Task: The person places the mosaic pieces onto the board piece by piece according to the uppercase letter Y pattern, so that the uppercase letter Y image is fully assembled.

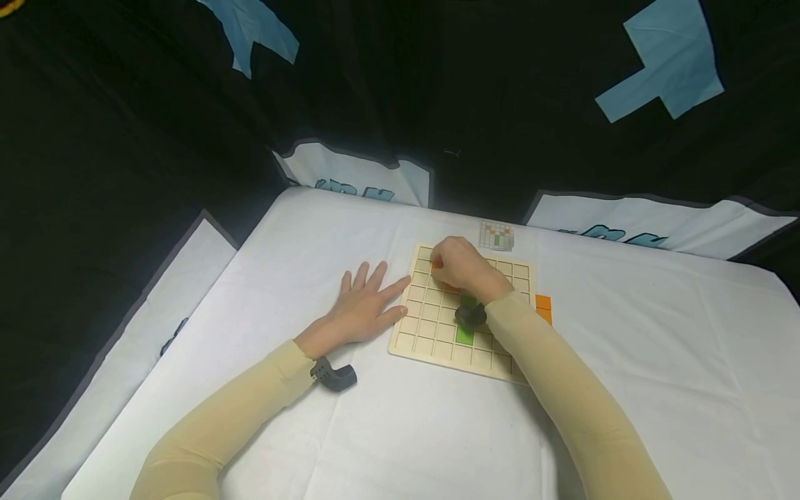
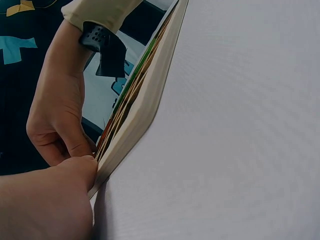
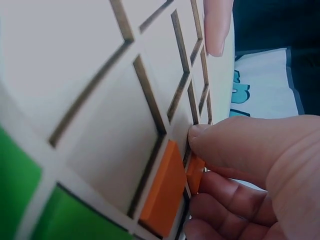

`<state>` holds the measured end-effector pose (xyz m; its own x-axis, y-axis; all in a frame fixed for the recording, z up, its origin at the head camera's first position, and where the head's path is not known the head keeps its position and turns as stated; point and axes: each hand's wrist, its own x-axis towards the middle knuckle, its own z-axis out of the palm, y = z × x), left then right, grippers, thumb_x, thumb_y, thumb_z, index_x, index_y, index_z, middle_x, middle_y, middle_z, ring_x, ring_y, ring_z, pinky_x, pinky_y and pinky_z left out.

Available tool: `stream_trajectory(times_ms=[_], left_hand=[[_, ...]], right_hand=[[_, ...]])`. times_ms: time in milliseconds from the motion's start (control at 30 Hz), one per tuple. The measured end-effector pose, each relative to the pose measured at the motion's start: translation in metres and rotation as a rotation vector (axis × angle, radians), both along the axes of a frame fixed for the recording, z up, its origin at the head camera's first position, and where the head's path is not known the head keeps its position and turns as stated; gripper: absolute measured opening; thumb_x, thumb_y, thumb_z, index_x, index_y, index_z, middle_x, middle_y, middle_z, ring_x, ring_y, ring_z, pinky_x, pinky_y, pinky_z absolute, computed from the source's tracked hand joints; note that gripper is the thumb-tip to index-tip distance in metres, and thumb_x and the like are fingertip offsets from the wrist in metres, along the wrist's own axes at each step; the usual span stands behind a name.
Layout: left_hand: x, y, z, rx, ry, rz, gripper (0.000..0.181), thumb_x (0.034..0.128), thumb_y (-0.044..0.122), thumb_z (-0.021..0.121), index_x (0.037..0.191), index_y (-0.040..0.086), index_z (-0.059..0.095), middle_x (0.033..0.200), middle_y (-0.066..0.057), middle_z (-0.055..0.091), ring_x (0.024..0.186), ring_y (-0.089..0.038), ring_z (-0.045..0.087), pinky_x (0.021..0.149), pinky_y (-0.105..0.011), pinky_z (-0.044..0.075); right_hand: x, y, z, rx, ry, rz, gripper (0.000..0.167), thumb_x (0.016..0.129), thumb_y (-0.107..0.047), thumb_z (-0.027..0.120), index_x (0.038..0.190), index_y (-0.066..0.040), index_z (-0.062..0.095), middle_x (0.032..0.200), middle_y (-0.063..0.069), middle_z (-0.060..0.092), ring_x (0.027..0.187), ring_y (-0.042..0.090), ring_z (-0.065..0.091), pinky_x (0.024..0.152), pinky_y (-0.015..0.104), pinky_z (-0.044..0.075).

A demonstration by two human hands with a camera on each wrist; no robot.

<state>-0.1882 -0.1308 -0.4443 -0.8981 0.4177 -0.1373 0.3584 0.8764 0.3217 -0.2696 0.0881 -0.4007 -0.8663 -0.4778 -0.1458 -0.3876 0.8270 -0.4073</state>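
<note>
A pale wooden grid board point(image 1: 423, 326) lies on the white-covered table. Over its upper left squares, my right hand point(image 1: 462, 267) pinches an orange tile point(image 3: 195, 175) between thumb and fingers, down at the board's surface. Beside that piece, another orange tile point(image 3: 165, 195) sits in a square. Green tiles point(image 1: 465, 335) occupy squares near the middle, partly hidden by the right wrist and its camera. My left hand point(image 1: 362, 309) is spread flat, fingers extended, with its thumb and forefinger touching the board's left edge.
More orange tiles point(image 1: 544, 307) lie against the board's right edge. Behind the board is a small card point(image 1: 496, 236) printed with a coloured grid. A dark curtain point(image 1: 375, 83) hangs beyond the far table edge.
</note>
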Motion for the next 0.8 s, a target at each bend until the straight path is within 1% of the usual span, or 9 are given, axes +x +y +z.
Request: stream_trajectory(times_ms=[67, 300, 500, 633, 800], left_hand=[[0.0001, 0.0001, -0.0003, -0.002, -0.001, 0.0, 0.062, 0.1059, 0.054, 0.038, 0.162, 0.032, 0.027, 0.171, -0.023, 0.008, 0.156, -0.053, -0.001, 0.121, -0.075, 0.003], [0.0007, -0.0001, -0.0002, 0.007, -0.003, -0.001, 0.061, 0.1057, 0.054, 0.038, 0.162, 0.032, 0.028, 0.171, -0.023, 0.009, 0.156, -0.053, -0.001, 0.121, -0.075, 0.003], [0.0005, 0.0003, -0.0005, 0.007, -0.004, 0.001, 0.061, 0.1059, 0.054, 0.038, 0.162, 0.032, 0.028, 0.171, -0.023, 0.008, 0.156, -0.053, -0.001, 0.121, -0.075, 0.003], [0.0008, 0.0006, -0.0003, 0.0, -0.008, 0.002, 0.062, 0.1058, 0.054, 0.038, 0.162, 0.032, 0.027, 0.171, -0.023, 0.008, 0.156, -0.053, -0.001, 0.121, -0.075, 0.003], [0.0013, 0.0007, 0.0012, 0.004, -0.016, 0.007, 0.062, 0.1058, 0.054, 0.038, 0.162, 0.032, 0.027, 0.171, -0.022, 0.008, 0.156, -0.052, -0.002, 0.121, -0.074, 0.002]], right_hand=[[0.0006, -0.0002, 0.0003, 0.006, 0.013, 0.005, 0.017, 0.087, -0.001, 0.067, 0.071, -0.009, 0.071, 0.075, 0.004, 0.063, 0.083, 0.022, 0.057, 0.079, 0.033, 0.047], [0.0009, -0.0002, 0.0003, 0.018, 0.028, 0.013, 0.012, 0.087, -0.002, 0.068, 0.077, -0.007, 0.074, 0.082, 0.005, 0.065, 0.088, 0.023, 0.056, 0.083, 0.035, 0.048], [0.0013, 0.0002, 0.0, 0.001, 0.021, 0.004, 0.017, 0.087, -0.001, 0.067, 0.072, -0.009, 0.071, 0.074, 0.004, 0.063, 0.085, 0.023, 0.057, 0.082, 0.035, 0.047], [0.0014, 0.0004, -0.0006, -0.001, 0.003, 0.002, 0.02, 0.087, -0.001, 0.065, 0.07, -0.01, 0.07, 0.071, 0.004, 0.062, 0.085, 0.022, 0.057, 0.084, 0.035, 0.047], [0.0, 0.0014, -0.0018, -0.009, 0.005, 0.01, 0.022, 0.087, 0.0, 0.064, 0.068, -0.01, 0.07, 0.066, 0.002, 0.06, 0.085, 0.022, 0.057, 0.086, 0.035, 0.047]])
